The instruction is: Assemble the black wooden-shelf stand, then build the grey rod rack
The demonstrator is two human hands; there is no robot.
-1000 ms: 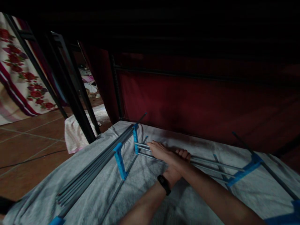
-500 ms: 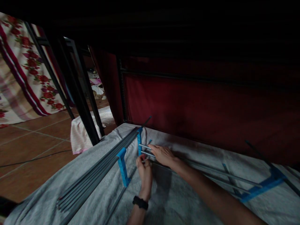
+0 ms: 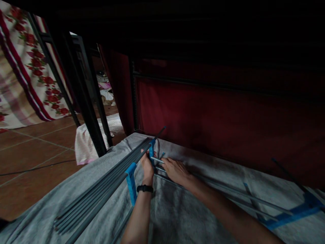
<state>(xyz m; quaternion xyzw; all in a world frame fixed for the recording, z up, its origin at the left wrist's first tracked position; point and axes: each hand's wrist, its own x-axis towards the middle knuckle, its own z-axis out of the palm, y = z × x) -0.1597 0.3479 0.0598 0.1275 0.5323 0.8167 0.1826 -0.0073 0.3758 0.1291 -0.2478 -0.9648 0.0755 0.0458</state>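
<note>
While the camera looks down on a grey cloth, both hands work at one end of a folded rod frame.

Left hand (image 3: 147, 166): it has moved forward since half a second ago, from beside the loose rod ends up to the blue bracket (image 3: 152, 149); its fingers curl against that bracket, but the dim light hides whether they grip it.
Right hand (image 3: 175, 170): stays nearly where it was, palm down, fingers (image 3: 165, 164) lying together over the grey rods (image 3: 228, 191), their tips just short of the rod ends.
Rods: they run from under the right fingers away toward a blue crosspiece (image 3: 291, 217).
Rod bundle (image 3: 101, 189): lies just outside the left fingers, clipped by a second blue bracket (image 3: 131, 183) near the left wrist.
Wristband (image 3: 144, 188): dark, on the left wrist.
Grey cloth (image 3: 182, 217): spread beneath both hands and the frame.
Red fabric panel (image 3: 215, 118): stands beyond the fingertips.
</note>
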